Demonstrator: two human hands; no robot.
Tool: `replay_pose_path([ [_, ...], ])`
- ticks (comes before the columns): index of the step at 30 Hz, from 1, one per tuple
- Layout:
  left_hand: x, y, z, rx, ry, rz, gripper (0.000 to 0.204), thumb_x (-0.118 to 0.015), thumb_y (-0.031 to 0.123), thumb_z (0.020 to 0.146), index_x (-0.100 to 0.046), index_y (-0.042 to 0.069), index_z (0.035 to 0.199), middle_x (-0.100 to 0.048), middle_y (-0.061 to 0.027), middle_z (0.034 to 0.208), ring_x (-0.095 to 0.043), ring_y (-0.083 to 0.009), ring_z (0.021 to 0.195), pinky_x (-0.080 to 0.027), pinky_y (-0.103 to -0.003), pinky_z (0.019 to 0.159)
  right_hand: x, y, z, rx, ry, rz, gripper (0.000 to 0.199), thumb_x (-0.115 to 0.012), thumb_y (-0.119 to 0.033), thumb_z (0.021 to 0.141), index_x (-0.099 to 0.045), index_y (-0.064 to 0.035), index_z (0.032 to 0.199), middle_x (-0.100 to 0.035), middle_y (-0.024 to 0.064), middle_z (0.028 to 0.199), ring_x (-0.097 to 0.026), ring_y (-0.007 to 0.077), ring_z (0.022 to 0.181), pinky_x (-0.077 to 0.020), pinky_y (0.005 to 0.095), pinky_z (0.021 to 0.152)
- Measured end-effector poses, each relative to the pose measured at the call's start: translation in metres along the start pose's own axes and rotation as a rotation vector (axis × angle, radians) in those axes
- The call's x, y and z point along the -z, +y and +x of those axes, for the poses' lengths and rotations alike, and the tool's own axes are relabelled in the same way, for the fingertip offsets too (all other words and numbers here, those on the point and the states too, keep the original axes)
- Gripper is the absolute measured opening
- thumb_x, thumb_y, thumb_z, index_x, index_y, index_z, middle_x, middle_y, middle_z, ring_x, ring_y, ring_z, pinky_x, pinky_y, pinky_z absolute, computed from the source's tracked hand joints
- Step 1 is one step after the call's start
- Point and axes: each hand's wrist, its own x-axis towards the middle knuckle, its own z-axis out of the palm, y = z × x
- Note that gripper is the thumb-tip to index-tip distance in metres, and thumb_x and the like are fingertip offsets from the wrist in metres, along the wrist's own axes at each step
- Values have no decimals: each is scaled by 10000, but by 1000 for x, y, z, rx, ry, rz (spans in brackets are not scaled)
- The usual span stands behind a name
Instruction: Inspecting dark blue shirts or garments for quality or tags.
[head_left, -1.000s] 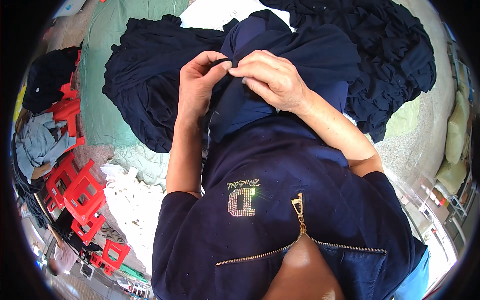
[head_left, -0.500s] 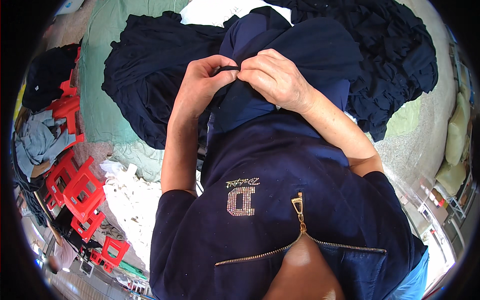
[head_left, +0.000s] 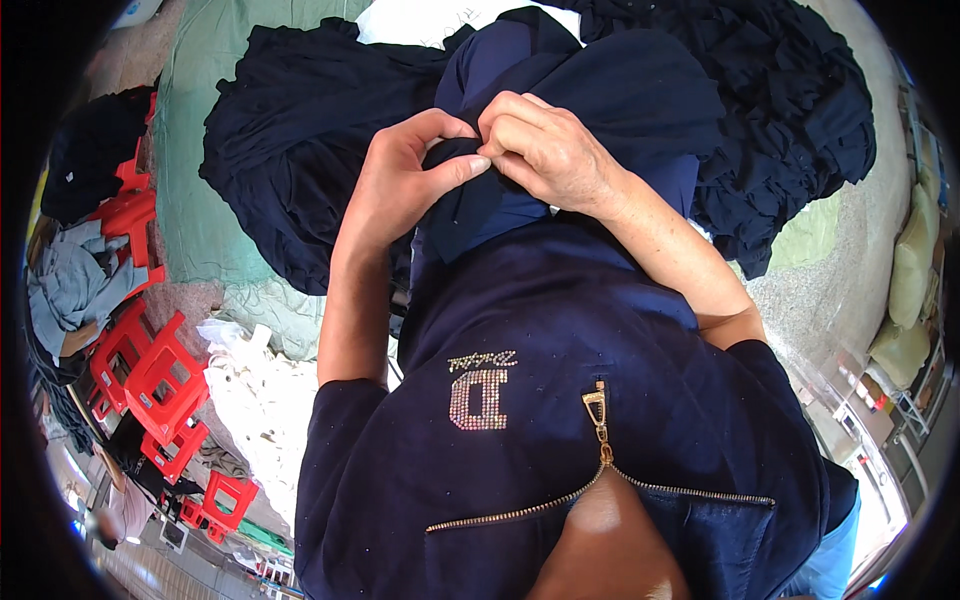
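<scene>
A dark navy piece of cloth [head_left: 630, 95] lies over my lap, one part spread to the right and a folded part hanging between my hands. My left hand [head_left: 400, 180] is closed on the cloth's edge, with dark fabric between thumb and forefinger. Against the left thumb tip, the bent fingers of my right hand [head_left: 548, 150] pinch the same edge. Both hands meet above my knees. Whether anything small sits within the right fingertips is hidden.
Heaps of dark cloth lie left [head_left: 290, 130] and right [head_left: 790, 110] of my knees. A green sheet [head_left: 195, 180] covers the floor at left. Red plastic stools [head_left: 165, 385], grey garments [head_left: 75, 285] and white cloth [head_left: 255, 400] stand or lie further left. Pale sacks [head_left: 908, 280] line the right side.
My left thumb and forefinger have spread a little around the cloth, and more fabric shows between them. My right hand has shifted slightly up, its fingers more bent.
</scene>
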Motion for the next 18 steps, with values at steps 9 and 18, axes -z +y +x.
replay_pose_path([
  [9, -3, 7, 0, -100, 38, 397, 233, -792, 47, 800, -679, -13, 995, -703, -58, 945, -657, -124, 891, -515, -282, 809, -2, -8, 0, -468, -52, 206, 156, -702, -23, 785, -572, -23, 871, -625, 100, 848, -648, 240, 729, -508, 362, 652],
  [18, 0, -4, -4, 34, -25, 135, 202, -761, 17, 814, -681, -7, 998, -697, -44, 919, -650, -113, 923, -505, -273, 847, -11, -1, -10, -154, 82, 115, 193, -674, -26, 687, -555, -48, 837, -581, 66, 823, -572, 250, 694, -479, 379, 608],
])
